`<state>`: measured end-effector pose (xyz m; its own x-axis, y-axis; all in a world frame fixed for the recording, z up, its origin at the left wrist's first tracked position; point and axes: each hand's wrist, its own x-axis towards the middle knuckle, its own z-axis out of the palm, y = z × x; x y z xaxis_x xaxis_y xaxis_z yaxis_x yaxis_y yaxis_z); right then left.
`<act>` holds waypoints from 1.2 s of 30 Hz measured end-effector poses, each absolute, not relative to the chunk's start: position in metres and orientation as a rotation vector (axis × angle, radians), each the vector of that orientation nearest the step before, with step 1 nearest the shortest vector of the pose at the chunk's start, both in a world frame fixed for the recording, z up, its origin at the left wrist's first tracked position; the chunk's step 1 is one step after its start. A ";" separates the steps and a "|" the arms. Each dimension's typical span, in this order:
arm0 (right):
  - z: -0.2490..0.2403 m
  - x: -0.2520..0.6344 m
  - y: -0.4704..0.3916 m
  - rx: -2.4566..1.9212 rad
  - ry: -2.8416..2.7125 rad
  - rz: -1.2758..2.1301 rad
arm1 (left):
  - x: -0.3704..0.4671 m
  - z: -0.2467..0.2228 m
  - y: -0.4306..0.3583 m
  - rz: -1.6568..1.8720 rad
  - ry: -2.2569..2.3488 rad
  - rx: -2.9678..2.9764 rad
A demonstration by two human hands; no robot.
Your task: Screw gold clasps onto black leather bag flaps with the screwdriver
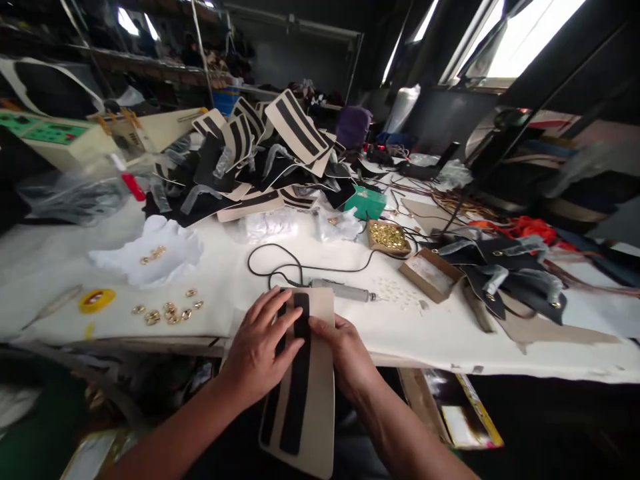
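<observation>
A beige panel with black stripes (320, 400), perhaps leather or card, extends over the table's front edge toward me. My left hand (263, 343) lies on its upper left part, fingers spread across a dark stripe. At the right edge my right hand (345, 347) grips the panel, thumb on top and the other fingers hidden beneath. Just beyond the panel's far end rests a grey pen-shaped electric tool (343, 291) with a black cord. Gold-coloured metal rings (170, 312) lie loose to the left of my hands.
Striped panels (295, 127) are heaped at the back. A box of gold pieces (387, 236), an open cardboard box (431, 275) and dark straps (495, 267) are on the right. A white cloth (150, 250) and a yellow tape measure (97, 300) lie left.
</observation>
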<state>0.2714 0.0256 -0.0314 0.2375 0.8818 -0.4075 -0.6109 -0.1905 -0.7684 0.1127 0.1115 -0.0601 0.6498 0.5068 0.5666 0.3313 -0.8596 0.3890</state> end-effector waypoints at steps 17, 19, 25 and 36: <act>-0.053 0.281 0.020 -1.529 -0.304 1.302 | 0.127 -0.103 0.124 0.985 0.499 2.335; -0.054 0.283 0.024 -1.579 -0.329 1.309 | 0.129 -0.107 0.126 0.993 0.507 2.325; -0.053 0.289 0.032 -1.708 -0.408 1.285 | 0.133 -0.111 0.130 0.931 0.562 2.376; -0.046 0.300 0.047 -2.084 -0.812 1.169 | 0.135 -0.122 0.130 0.881 0.608 2.455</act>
<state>0.3001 0.0474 -0.0455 0.4228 0.7507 -0.5076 0.2138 -0.6270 -0.7491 0.1353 0.1300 -0.1216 0.6975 0.5415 0.4694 0.2472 -0.7966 0.5517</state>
